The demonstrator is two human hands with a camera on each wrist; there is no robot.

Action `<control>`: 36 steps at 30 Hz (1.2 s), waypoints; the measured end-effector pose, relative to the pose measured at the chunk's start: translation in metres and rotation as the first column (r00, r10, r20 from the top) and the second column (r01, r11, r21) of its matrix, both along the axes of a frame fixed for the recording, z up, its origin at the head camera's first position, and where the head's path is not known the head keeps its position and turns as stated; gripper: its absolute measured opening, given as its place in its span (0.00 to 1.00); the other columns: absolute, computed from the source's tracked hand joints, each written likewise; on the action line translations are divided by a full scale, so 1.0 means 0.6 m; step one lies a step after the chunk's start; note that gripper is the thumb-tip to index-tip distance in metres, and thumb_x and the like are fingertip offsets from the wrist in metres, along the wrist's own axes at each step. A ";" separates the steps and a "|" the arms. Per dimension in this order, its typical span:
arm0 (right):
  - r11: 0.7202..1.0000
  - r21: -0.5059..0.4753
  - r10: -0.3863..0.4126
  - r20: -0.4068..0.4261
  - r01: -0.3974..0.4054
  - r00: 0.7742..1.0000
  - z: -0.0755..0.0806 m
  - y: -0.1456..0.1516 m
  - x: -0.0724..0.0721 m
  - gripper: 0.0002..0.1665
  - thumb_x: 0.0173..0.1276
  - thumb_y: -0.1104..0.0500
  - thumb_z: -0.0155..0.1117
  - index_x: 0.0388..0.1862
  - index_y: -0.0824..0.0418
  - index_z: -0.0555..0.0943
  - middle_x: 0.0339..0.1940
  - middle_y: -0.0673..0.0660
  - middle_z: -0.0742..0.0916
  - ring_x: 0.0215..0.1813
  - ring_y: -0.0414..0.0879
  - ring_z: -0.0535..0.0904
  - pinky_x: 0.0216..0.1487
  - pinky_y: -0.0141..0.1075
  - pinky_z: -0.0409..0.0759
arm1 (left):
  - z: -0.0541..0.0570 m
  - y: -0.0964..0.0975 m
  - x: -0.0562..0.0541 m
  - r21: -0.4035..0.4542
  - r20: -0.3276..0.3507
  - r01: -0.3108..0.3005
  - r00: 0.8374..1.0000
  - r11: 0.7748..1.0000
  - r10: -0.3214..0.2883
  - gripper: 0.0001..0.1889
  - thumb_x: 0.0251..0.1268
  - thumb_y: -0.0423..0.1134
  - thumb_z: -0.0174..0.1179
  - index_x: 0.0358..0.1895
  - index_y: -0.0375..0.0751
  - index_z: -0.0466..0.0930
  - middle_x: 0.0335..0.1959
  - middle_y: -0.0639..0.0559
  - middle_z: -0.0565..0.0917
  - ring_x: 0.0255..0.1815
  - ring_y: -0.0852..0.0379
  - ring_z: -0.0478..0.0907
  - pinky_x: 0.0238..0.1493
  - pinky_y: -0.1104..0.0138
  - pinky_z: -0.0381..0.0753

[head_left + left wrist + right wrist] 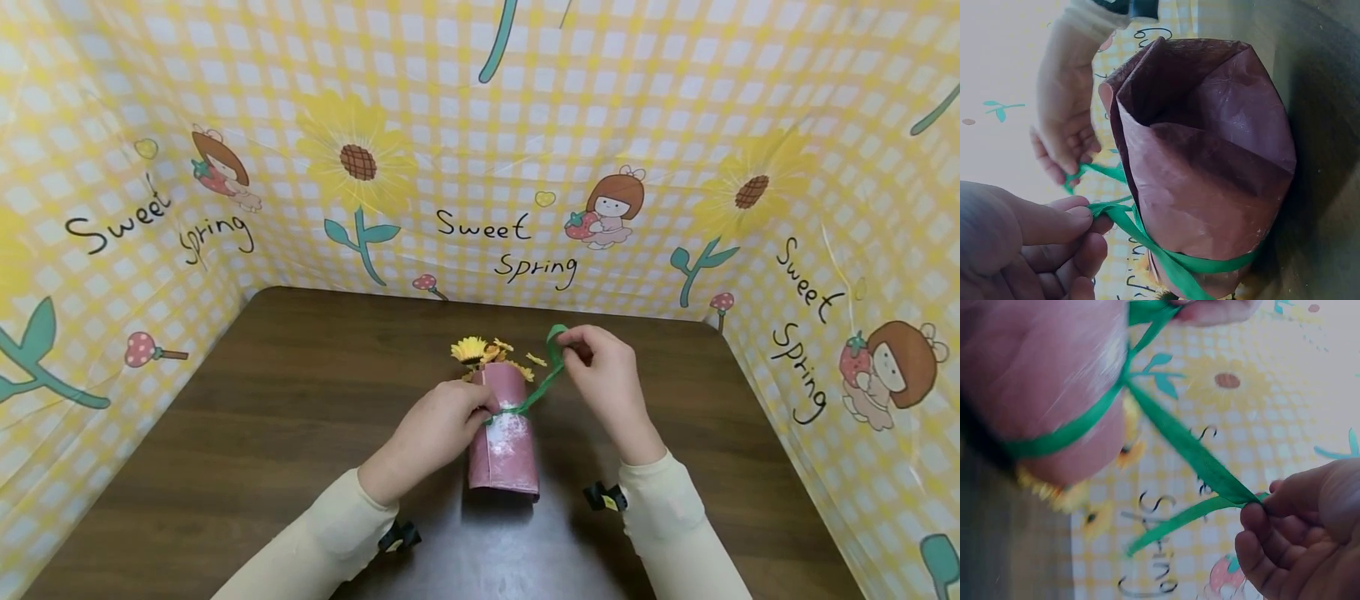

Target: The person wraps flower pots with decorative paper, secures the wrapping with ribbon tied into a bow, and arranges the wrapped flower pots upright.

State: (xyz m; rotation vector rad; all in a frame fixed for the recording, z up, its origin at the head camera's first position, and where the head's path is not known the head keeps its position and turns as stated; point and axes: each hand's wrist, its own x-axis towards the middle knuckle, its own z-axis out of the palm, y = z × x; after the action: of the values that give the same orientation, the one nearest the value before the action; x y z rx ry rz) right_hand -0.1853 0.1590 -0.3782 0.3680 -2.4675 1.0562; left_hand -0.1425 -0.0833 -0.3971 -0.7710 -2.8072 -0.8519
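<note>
A bundle in pink wrapping paper (506,462) lies on the table, yellow flowers (470,351) showing at its far end. Green ribbon (542,387) runs round the wrap and crosses itself at the front. Between thumb and forefinger, my left hand (437,427) pinches one part of the ribbon close beside the wrap. My right hand (606,379), off to the right and farther back, pinches another length and holds it out from the wrap. In the right wrist view a loose ribbon tail (1172,525) hangs past the right fingertips. The left wrist view looks into the wrap's open, folded bottom (1229,119).
The dark wooden table (247,433) extends on both sides of the bundle. A yellow checked cloth (465,150) with printed flowers and lettering stands round its back and sides. Black straps with small devices (604,497) sit at both wrists.
</note>
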 end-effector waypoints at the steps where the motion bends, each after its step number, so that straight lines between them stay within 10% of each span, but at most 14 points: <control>1: 1.000 -0.008 0.026 0.006 -0.026 1.000 0.005 -0.007 -0.001 0.10 0.67 0.68 0.65 0.44 0.57 0.88 0.39 0.52 0.88 0.35 0.43 0.80 0.36 0.37 0.80 | 0.000 0.000 0.001 -0.004 0.003 -0.001 1.000 1.000 0.001 0.04 0.66 0.32 0.69 0.38 0.48 0.88 0.35 0.58 0.87 0.36 0.63 0.79 0.39 0.67 0.81; 10: 0.948 0.025 0.318 0.008 -0.318 0.948 0.040 -0.064 -0.004 0.26 0.69 0.74 0.53 0.58 0.53 0.85 0.54 0.46 0.85 0.29 0.43 0.70 0.29 0.34 0.70 | -0.002 0.000 0.005 -0.028 -0.044 0.022 0.999 0.999 -0.023 0.05 0.67 0.33 0.67 0.38 0.50 0.89 0.35 0.58 0.88 0.38 0.62 0.83 0.41 0.65 0.83; 16: 0.869 0.177 0.437 0.163 -0.462 0.885 0.035 -0.069 -0.007 0.28 0.73 0.67 0.62 0.68 0.49 0.77 0.58 0.46 0.85 0.34 0.39 0.78 0.34 0.34 0.78 | -0.002 0.005 0.006 -0.048 -0.034 0.025 0.999 0.999 -0.026 0.06 0.68 0.34 0.67 0.39 0.51 0.89 0.38 0.59 0.89 0.41 0.61 0.84 0.43 0.64 0.84; 23: 0.866 0.252 0.389 0.204 -0.432 0.898 0.012 -0.045 -0.004 0.18 0.74 0.62 0.65 0.60 0.49 0.81 0.52 0.47 0.87 0.44 0.39 0.83 0.46 0.39 0.82 | -0.005 0.007 0.006 -0.032 -0.051 0.012 0.999 0.999 -0.014 0.07 0.68 0.31 0.66 0.39 0.50 0.88 0.38 0.58 0.88 0.41 0.61 0.83 0.43 0.64 0.83; 36: 0.841 0.228 0.465 0.162 -0.491 0.871 -0.033 -0.036 0.027 0.07 0.67 0.61 0.74 0.39 0.52 0.84 0.36 0.46 0.83 0.37 0.41 0.79 0.38 0.31 0.80 | -0.011 0.006 0.004 0.046 -0.100 -0.068 0.992 0.997 0.073 0.10 0.67 0.34 0.69 0.42 0.47 0.76 0.35 0.56 0.82 0.38 0.58 0.80 0.40 0.61 0.82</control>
State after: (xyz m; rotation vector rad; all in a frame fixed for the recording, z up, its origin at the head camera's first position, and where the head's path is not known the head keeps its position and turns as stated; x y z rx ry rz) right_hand -0.1688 0.1374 -0.3980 1.0921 -2.6830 0.9367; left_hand -0.1400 -0.0795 -0.4037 -0.6847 -2.7010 -0.8329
